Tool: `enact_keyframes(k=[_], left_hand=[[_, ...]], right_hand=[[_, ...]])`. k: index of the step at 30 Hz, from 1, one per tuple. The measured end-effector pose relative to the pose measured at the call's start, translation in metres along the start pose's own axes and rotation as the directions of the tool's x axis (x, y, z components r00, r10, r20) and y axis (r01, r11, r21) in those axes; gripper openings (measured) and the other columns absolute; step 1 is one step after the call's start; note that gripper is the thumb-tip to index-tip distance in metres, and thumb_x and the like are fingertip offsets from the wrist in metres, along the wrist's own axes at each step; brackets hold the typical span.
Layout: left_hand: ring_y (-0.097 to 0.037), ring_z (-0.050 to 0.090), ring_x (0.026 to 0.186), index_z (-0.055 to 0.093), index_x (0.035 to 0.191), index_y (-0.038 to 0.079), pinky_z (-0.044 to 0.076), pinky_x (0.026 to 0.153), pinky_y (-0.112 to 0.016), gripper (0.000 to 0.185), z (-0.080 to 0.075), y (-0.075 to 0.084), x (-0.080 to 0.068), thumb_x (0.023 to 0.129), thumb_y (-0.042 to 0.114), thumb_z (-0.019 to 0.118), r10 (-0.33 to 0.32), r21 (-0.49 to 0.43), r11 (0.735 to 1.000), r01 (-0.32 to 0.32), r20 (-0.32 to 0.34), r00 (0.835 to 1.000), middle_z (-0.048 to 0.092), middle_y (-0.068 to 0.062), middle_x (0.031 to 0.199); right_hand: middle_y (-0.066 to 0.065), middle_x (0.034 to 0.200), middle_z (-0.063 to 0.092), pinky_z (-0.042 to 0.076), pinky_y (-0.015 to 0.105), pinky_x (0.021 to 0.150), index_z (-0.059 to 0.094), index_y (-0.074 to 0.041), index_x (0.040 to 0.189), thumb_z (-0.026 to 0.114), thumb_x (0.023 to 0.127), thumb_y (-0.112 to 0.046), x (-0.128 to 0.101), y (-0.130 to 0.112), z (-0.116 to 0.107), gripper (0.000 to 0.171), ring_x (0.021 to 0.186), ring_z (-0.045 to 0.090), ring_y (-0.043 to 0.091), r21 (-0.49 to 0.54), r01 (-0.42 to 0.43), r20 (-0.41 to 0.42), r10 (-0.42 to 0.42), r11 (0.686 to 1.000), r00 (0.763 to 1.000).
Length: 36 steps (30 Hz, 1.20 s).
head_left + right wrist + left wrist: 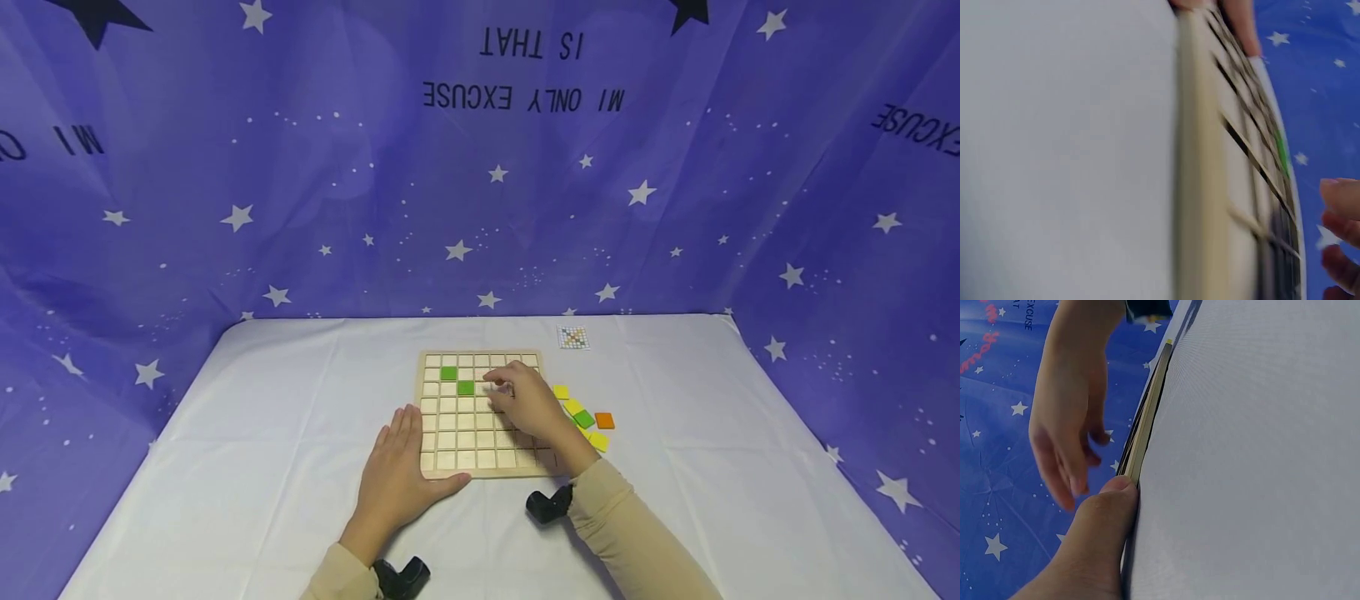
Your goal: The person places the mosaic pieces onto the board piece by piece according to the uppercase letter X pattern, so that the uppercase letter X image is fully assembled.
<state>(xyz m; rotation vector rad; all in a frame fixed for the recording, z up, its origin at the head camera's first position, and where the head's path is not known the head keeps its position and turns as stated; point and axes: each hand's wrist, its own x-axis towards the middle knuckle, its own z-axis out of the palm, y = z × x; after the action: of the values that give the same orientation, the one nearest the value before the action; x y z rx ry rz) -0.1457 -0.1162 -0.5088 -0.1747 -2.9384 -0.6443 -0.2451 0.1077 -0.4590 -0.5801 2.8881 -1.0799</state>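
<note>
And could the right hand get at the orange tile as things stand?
Probably yes: the orange tile lies uncovered on the white cloth. The right hand is over the wooden board and appears to hold no tile, so little seems in the way.

Through my faraway cameras I see a little booth made of cloth. Purple-blue cloth hangs at the back and on both sides, with pale stars and upside-down black words. A white sheet covers the tabletop. I can't tell if it's inside a home or a lab.
</note>
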Motion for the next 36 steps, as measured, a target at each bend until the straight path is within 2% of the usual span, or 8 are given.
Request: enact_keyframes(k=[2, 6, 12, 16, 21, 28, 33, 36], left_hand=[[-0.033, 0.020, 0.153, 0.021, 0.156, -0.004, 0.020, 0.125, -0.049, 0.136, 0.000, 0.000, 0.000, 0.066, 0.091, 0.057, -0.002, 0.001, 1.000, 0.002, -0.001, 1.000, 0.023, -0.019, 0.163], [-0.033, 0.019, 0.154, 0.020, 0.156, -0.004, 0.020, 0.125, -0.049, 0.136, 0.000, 0.000, 0.000, 0.066, 0.091, 0.058, -0.002, 0.000, 1.000, 0.002, 0.001, 1.000, 0.022, -0.019, 0.164], [-0.033, 0.019, 0.153, 0.021, 0.155, -0.004, 0.020, 0.125, -0.050, 0.135, -0.001, 0.001, -0.001, 0.066, 0.089, 0.060, 0.000, -0.007, 1.000, 0.000, -0.005, 1.000, 0.022, -0.019, 0.163], [-0.034, 0.020, 0.153, 0.022, 0.155, -0.005, 0.021, 0.125, -0.050, 0.135, -0.001, 0.000, -0.001, 0.066, 0.089, 0.059, 0.005, -0.004, 1.000, -0.005, -0.010, 1.000, 0.023, -0.019, 0.163], [-0.034, 0.020, 0.153, 0.022, 0.155, -0.005, 0.021, 0.125, -0.050, 0.135, -0.001, 0.001, 0.000, 0.066, 0.090, 0.058, 0.007, -0.005, 1.000, -0.007, -0.008, 1.000, 0.023, -0.019, 0.163], [-0.034, 0.020, 0.153, 0.022, 0.155, -0.005, 0.021, 0.125, -0.050, 0.135, -0.002, 0.001, 0.000, 0.066, 0.090, 0.059, 0.003, -0.009, 1.000, -0.003, -0.010, 1.000, 0.023, -0.019, 0.163], [-0.033, 0.021, 0.153, 0.022, 0.155, -0.005, 0.021, 0.125, -0.050, 0.135, -0.002, 0.001, 0.000, 0.066, 0.089, 0.060, 0.002, -0.002, 1.000, -0.002, -0.011, 1.000, 0.023, -0.019, 0.163], [-0.033, 0.021, 0.153, 0.022, 0.155, -0.005, 0.021, 0.125, -0.050, 0.135, -0.001, 0.001, 0.000, 0.066, 0.089, 0.061, 0.003, -0.001, 1.000, -0.003, -0.013, 1.000, 0.024, -0.019, 0.163]], right_hand=[[0.002, 0.113, 0.066, 0.054, 0.036, 0.081, 0.069, -0.016, 0.125, 0.068, 0.095, -0.021, -0.007, 0.006, -0.013, 0.030, 0.093, 0.062, 0.015, 0.001, -0.016, 0.006, 0.016, 1.000, 1.000], [0.004, 0.111, 0.066, 0.049, 0.029, 0.068, 0.066, -0.015, 0.128, 0.068, 0.095, -0.020, -0.021, 0.026, -0.038, 0.033, 0.077, 0.055, 0.013, -0.015, -0.061, 0.018, 0.061, 0.998, 0.998], [0.004, 0.109, 0.066, 0.046, 0.026, 0.063, 0.065, -0.014, 0.129, 0.068, 0.095, -0.019, -0.047, 0.062, -0.069, 0.035, 0.076, 0.052, 0.014, -0.094, -0.131, 0.001, 0.132, 0.987, 0.991], [0.006, 0.110, 0.065, 0.046, 0.026, 0.065, 0.064, -0.012, 0.131, 0.069, 0.094, -0.018, -0.064, 0.084, -0.084, 0.038, 0.079, 0.052, 0.015, -0.118, -0.183, -0.009, 0.183, 0.976, 0.983], [0.006, 0.109, 0.065, 0.045, 0.031, 0.072, 0.066, -0.010, 0.128, 0.071, 0.092, -0.016, -0.077, 0.104, -0.091, 0.038, 0.086, 0.053, 0.017, -0.145, -0.203, 0.000, 0.205, 0.969, 0.979], [0.005, 0.111, 0.065, 0.050, 0.037, 0.083, 0.071, -0.012, 0.115, 0.073, 0.090, -0.015, -0.087, 0.114, -0.090, 0.026, 0.094, 0.057, 0.019, -0.150, -0.201, 0.005, 0.204, 0.968, 0.979], [0.001, 0.097, 0.067, 0.047, 0.031, 0.074, 0.064, -0.017, 0.102, 0.073, 0.090, -0.014, -0.084, 0.113, -0.088, 0.015, 0.082, 0.055, 0.018, -0.106, -0.244, -0.040, 0.241, 0.964, 0.970], [0.000, 0.093, 0.068, 0.046, 0.029, 0.069, 0.063, -0.017, 0.099, 0.072, 0.091, -0.015, -0.079, 0.108, -0.087, 0.012, 0.076, 0.055, 0.017, -0.075, -0.250, -0.085, 0.244, 0.965, 0.966]])
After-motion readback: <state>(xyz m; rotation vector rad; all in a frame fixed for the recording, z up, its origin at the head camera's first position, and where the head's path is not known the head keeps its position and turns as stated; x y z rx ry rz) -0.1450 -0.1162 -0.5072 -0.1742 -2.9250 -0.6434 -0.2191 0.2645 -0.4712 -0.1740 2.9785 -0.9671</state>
